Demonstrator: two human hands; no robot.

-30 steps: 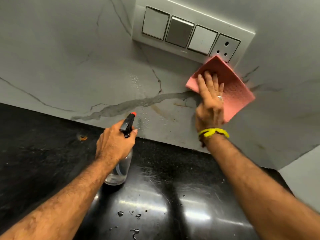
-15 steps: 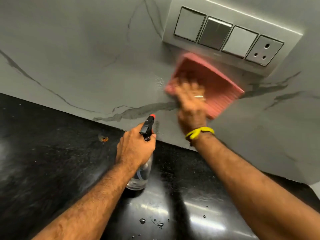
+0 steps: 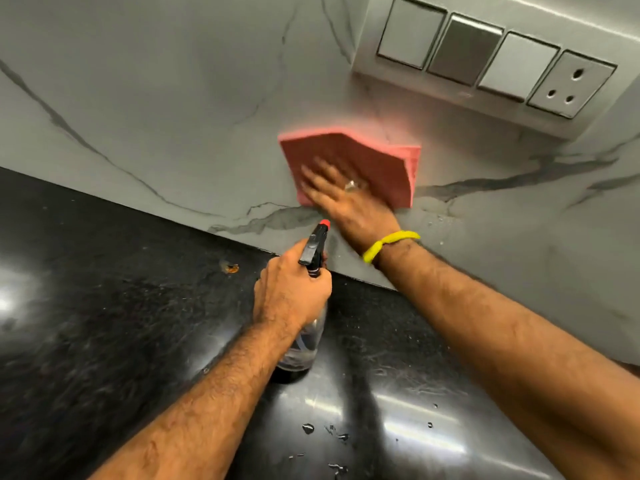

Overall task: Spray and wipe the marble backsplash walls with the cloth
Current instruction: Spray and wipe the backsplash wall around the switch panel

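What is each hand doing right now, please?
Left hand: closed around the spray bottle standing on the counter.
Right hand: open, fingers flat, pressing the pink cloth against the wall.

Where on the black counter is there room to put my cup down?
The counter is bare to the left of the spray bottle, apart from a small orange spot near the wall. In front of the bottle lie water drops. Around the left hand and the right forearm it is crowded.
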